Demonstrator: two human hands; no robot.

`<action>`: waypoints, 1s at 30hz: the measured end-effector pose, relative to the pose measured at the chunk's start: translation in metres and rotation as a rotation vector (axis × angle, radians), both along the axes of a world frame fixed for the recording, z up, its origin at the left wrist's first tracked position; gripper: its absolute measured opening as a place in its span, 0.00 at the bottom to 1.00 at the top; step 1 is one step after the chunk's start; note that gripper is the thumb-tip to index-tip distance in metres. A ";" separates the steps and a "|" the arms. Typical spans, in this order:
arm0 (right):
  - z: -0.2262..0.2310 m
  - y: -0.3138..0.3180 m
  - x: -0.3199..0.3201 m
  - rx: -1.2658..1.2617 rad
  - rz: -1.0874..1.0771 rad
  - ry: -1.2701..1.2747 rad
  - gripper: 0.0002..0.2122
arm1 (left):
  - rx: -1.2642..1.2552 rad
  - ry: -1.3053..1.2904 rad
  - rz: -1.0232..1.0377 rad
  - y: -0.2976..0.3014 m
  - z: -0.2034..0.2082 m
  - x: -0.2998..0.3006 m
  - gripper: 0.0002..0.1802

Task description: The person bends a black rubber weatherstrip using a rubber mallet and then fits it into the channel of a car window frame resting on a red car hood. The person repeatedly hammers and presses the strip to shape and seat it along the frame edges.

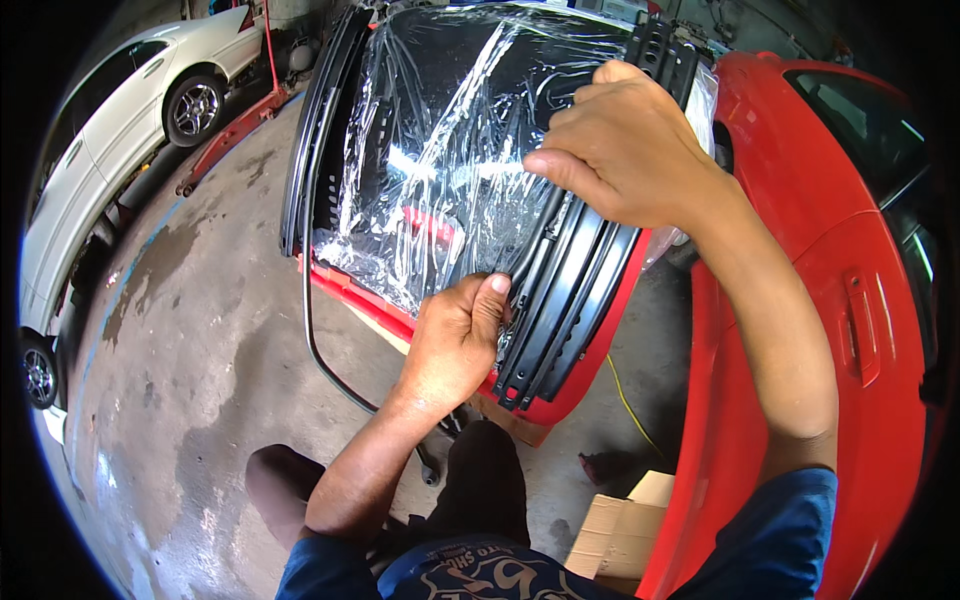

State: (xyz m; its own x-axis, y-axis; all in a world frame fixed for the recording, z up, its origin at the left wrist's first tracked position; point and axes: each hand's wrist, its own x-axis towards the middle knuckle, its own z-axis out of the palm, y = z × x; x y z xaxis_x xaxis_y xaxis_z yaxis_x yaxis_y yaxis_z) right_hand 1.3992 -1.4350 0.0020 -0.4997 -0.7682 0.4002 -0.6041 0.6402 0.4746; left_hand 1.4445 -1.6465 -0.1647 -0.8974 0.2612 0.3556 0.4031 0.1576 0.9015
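Observation:
A dark panel (470, 110) wrapped in shiny clear plastic film lies before me, with black slotted rails along both sides and red bodywork under its near edge. My left hand (460, 330) pinches a black rubber strip (548, 222) at the near end of the right-hand rail (590, 270). Farther up that same rail, my right hand (630, 145) is curled into a fist, its thumb lying along the inner side. What sits beneath the right fingers is hidden. A length of black strip (309, 310) loops down off the panel's left side and passes behind my left forearm.
A red car (850, 300) stands close on my right. Over at the left is a white car (120, 120) beside a red floor jack (235, 135). An opened cardboard box (620, 530) and a yellow cord (630, 405) lie on the concrete floor (210, 370).

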 end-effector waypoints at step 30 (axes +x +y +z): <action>-0.001 -0.007 0.004 -0.109 0.167 0.013 0.16 | -0.577 0.404 0.042 -0.118 -0.071 0.024 0.33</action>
